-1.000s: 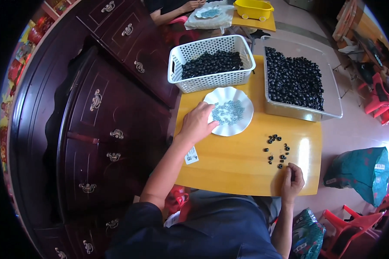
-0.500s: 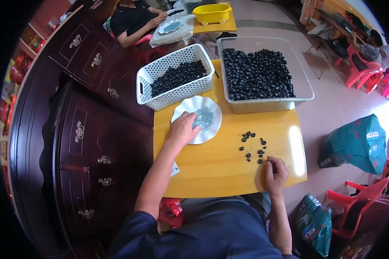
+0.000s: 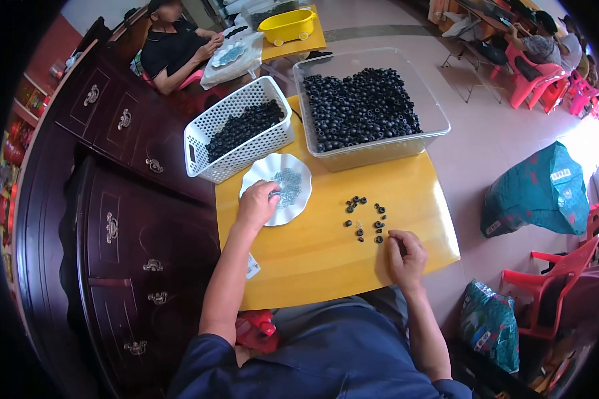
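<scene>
A white scalloped plate (image 3: 251,178) holds a heap of small clear bluish pieces (image 3: 288,188). Over its left part is my left hand (image 3: 257,205), thumb and fingers pinched together beside the heap; whatever they grip is too small to make out. My right hand (image 3: 407,256) rests at the table's right, fingers curled and thumb against the forefinger, anything between them hidden. Just beyond its fingertips lie several loose black ring-shaped parts (image 3: 379,225), some large and some small, with tiny clear bits among them.
A white perforated basket (image 3: 246,147) and a clear plastic bin (image 3: 379,147), both with many black parts, stand at the yellow table's (image 3: 313,266) far side. A dark wooden cabinet (image 3: 140,233) flanks the left. Green sacks (image 3: 532,193) and a red chair (image 3: 552,286) are right. Another person (image 3: 173,56) sits beyond.
My left fingers have drawn back slightly from the heap toward the plate's left side and pinched together. The whole view has shifted. My right hand stays beside the loose black parts.
</scene>
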Demonstrator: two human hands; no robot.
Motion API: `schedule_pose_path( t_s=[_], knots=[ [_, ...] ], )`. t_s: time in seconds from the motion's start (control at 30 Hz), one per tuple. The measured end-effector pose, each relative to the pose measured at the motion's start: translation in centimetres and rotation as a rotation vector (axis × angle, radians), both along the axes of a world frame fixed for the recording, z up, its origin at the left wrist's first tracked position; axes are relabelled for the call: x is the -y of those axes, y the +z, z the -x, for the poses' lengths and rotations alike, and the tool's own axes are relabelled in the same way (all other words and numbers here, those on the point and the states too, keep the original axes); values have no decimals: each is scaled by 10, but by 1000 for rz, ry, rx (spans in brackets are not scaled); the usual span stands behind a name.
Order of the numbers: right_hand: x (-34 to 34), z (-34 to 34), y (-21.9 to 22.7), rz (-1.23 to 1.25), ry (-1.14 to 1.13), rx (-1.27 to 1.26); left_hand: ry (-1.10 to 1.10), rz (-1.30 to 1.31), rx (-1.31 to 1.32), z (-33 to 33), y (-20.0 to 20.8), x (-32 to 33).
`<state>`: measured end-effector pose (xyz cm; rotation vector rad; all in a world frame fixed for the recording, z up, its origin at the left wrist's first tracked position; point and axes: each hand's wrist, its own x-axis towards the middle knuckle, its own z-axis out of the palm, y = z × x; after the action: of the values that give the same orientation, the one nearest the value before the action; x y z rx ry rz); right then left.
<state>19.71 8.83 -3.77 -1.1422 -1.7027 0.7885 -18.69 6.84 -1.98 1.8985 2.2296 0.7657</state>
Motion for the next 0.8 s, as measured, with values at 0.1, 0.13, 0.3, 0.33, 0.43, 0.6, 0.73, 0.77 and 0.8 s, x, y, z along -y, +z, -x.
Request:
schedule_pose_path(
  t_s=[0.1, 0.13, 0.3, 0.33, 0.43, 0.6, 0.73, 0.77, 0.8],
  knots=[
    [0, -1, 3, 36, 11, -7, -7, -33, 13, 0, 1, -1],
    [0, -1, 2, 37, 4, -8, -14, -32, 12, -1, 2, -1],
    [-2, -2, -2, -6, 3, -20, 13, -65, 109, -21, 22, -5],
    [-2, -2, -2, -6, -2, -21, 9, -65, 109, -29, 28, -6],
    [-2, -3, -5, -25, 0, -4, -170, -110, 142, -59, 36, -14],
    [0, -4, -10, -50, -2, -4, -345, 9, 216, -120, 37, -28],
    [-1, -5, -15, -61, -10, -3, -465, 111, 169, -150, 23, -46],
    [-1, -5, -15, -54, -4, 4, -479, 156, 94, -155, 22, -50],
    [-1, -5, -15, -54, 2, 11, -487, 153, 91, -161, 25, -52]
  ],
)
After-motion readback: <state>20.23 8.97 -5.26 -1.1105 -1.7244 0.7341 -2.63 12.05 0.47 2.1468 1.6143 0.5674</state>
